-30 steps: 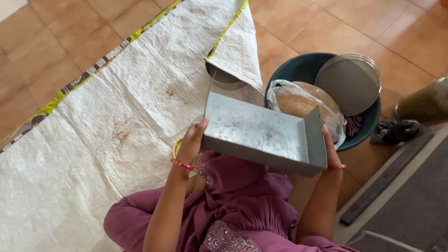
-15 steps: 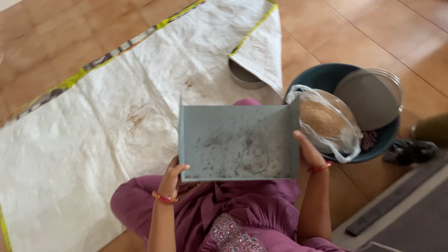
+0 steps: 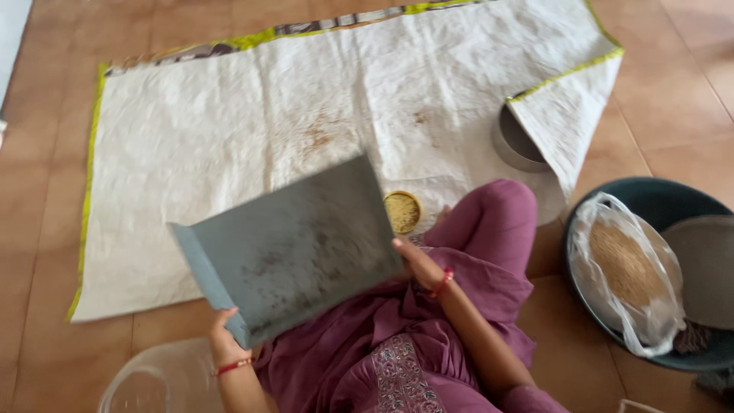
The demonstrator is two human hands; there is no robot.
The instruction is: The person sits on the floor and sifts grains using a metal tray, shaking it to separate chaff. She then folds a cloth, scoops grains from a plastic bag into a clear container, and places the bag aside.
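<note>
Metal tray [image 3: 294,245] tilted | left hand [image 3: 223,346] grips near corner; right hand [image 3: 417,264] grips right edge

Soft, even daylight with faint shadows; the grey metal tray [image 3: 294,248] is motion-blurred; floor corners slightly soft.

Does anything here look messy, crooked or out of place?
Yes. The white woven sheet carries brownish stains near its middle, and its right corner is folded over a round metal container, partly hiding it. Both hands hold the grey metal tray tilted.
</note>
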